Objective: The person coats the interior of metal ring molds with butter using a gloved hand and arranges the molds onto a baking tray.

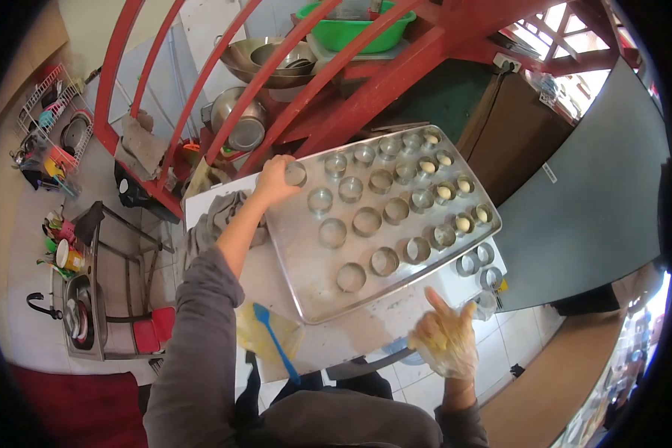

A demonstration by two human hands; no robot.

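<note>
A large metal baking tray (313, 276) lies at a slant on the white table, with rows of round metal rings (367, 222) on it. Small pale dough balls (464, 223) sit in several rings at its right end. My bare left hand (278, 182) is at the tray's far left corner, its fingers closed on a metal ring (296, 174). My right hand (448, 340) wears a clear plastic glove smeared yellow. It hovers off the tray's near right side, thumb and index finger apart, with nothing visible in it.
Loose rings (468, 263) and a clear cup (484, 305) stand beside the tray. A blue silicone brush (275, 340) lies at the table's near edge; a grey cloth (215, 222) is at left. Red railings (313, 89) rise behind, with pans (269, 63) and a green basin (358, 33).
</note>
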